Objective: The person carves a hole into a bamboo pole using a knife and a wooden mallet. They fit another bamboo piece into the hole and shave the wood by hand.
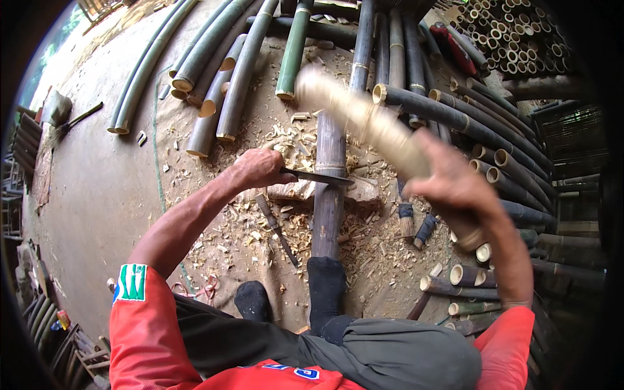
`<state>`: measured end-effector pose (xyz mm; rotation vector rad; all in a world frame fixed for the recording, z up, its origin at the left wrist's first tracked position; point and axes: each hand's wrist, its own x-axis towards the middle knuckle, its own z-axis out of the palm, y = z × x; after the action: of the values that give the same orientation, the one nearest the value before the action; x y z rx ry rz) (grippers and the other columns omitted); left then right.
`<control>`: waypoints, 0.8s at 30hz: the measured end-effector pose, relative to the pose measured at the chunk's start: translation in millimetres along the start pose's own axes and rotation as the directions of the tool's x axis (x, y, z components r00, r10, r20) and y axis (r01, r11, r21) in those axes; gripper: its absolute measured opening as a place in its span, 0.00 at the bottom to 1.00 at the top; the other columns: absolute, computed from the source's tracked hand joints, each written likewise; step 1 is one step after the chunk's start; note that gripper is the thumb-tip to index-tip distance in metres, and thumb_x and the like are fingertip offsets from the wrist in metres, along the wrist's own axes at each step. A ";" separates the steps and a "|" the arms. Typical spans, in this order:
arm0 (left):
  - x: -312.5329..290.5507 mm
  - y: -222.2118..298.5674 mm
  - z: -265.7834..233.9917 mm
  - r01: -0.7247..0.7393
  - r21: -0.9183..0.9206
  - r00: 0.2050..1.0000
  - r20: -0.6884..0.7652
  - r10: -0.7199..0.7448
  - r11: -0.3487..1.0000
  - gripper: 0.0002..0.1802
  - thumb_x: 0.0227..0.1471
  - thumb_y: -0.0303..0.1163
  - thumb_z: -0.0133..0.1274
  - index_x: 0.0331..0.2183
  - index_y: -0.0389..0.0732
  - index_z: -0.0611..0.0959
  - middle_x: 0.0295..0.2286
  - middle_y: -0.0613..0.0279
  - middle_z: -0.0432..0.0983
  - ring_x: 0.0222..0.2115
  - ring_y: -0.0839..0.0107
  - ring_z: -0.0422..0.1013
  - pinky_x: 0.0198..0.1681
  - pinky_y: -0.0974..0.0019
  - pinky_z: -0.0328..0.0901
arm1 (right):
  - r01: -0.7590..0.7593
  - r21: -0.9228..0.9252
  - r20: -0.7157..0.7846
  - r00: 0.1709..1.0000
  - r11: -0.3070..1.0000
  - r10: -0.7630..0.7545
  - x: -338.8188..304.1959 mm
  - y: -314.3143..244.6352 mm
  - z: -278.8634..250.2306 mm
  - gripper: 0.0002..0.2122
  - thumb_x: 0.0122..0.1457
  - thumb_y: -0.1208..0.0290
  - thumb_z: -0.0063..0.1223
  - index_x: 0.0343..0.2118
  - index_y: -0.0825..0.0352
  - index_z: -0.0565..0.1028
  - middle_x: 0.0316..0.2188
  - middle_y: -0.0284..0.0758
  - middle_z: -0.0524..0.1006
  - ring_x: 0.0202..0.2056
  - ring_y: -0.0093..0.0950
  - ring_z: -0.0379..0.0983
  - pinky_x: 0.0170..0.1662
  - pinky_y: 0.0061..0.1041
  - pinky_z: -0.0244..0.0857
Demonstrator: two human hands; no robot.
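A thick dark bamboo pole [327,224] lies lengthwise in front of me, resting on a wooden block [292,190]. My left hand [260,168] is closed round the handle of a knife [320,177], whose blade lies across the pole. Above and to the right, my right hand [448,170] grips a pale, thick bamboo club [370,117], smeared by motion. The club's far end is up and away from the blade, and its near end sticks out below my hand. My dark-socked right foot [327,283] presses against the pole's near end.
Chips and shavings [260,244] litter the ground. A wooden-handled tool [275,227] lies left of the pole; black-wrapped tools [426,231] lie at right. Bamboo poles [244,71] spread along the far side, with more stacked [481,123] at right. A red-and-black object [455,51] sits behind.
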<state>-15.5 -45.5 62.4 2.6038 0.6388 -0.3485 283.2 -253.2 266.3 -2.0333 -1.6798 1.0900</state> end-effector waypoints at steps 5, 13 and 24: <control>-1.1 1.5 -0.2 0.021 -0.013 0.998 0.067 -0.020 1.000 0.37 0.56 0.66 0.57 0.24 0.37 0.85 0.19 0.54 0.77 0.22 0.59 0.77 0.27 0.52 0.71 | 0.328 0.101 -0.802 0.586 0.939 -0.118 -13.3 -23.7 -8.2 0.37 0.48 0.59 0.70 0.58 0.75 0.66 0.45 0.46 0.76 0.45 0.38 0.77 0.51 0.35 0.73; 3.4 3.7 2.7 -0.020 -0.017 1.000 0.011 0.021 1.000 0.37 0.54 0.67 0.59 0.25 0.36 0.87 0.17 0.54 0.77 0.21 0.56 0.78 0.27 0.51 0.72 | -0.124 -0.039 0.010 0.992 0.991 0.125 24.8 14.8 20.9 0.34 0.42 0.65 0.72 0.54 0.69 0.71 0.42 0.42 0.77 0.42 0.35 0.76 0.48 0.33 0.73; 14.8 6.8 2.8 -0.039 -0.014 0.998 0.049 0.040 0.999 0.36 0.56 0.68 0.57 0.26 0.40 0.87 0.19 0.59 0.78 0.20 0.64 0.75 0.25 0.53 0.71 | 0.023 0.130 -0.536 0.843 0.991 0.051 1.4 38.0 100.6 0.31 0.52 0.58 0.67 0.54 0.74 0.71 0.41 0.41 0.79 0.37 0.30 0.78 0.42 0.31 0.76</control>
<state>0.2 -46.7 57.4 2.5827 0.5704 -0.3938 239.9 -286.5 173.6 -2.0161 -1.2670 0.5286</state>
